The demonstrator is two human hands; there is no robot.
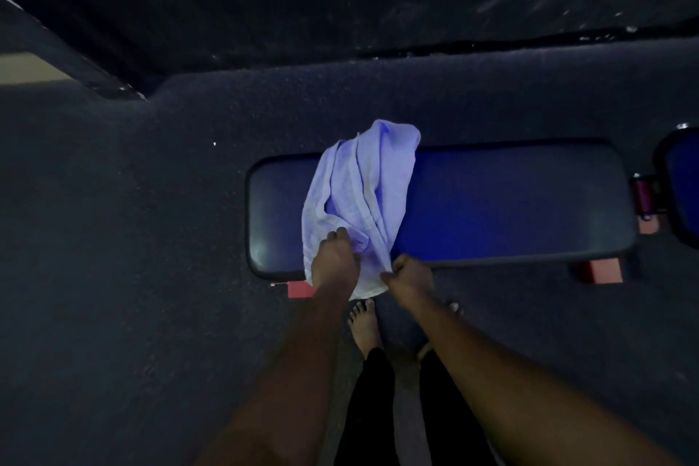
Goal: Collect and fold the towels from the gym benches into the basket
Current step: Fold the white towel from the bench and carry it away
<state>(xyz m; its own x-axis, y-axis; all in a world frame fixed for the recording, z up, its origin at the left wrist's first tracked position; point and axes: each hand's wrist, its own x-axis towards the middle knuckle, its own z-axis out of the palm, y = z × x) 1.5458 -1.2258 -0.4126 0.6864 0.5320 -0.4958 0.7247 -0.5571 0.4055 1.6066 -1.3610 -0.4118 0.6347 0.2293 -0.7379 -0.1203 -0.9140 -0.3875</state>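
A pale lilac-white towel (359, 193) lies crumpled across the left part of a dark blue padded gym bench (499, 204), with its near end hanging over the bench's front edge. My left hand (334, 263) grips the towel's lower left bunch at the bench's near edge. My right hand (410, 278) is closed on the towel's lower right edge, just in front of the bench. No basket is in view.
Dark speckled rubber floor (132, 219) surrounds the bench. Red bench feet (601, 270) show at the front. A second blue pad (681, 185) sits at the right edge. My bare feet (365, 325) stand just before the bench. A raised dark platform edge (454, 45) runs behind.
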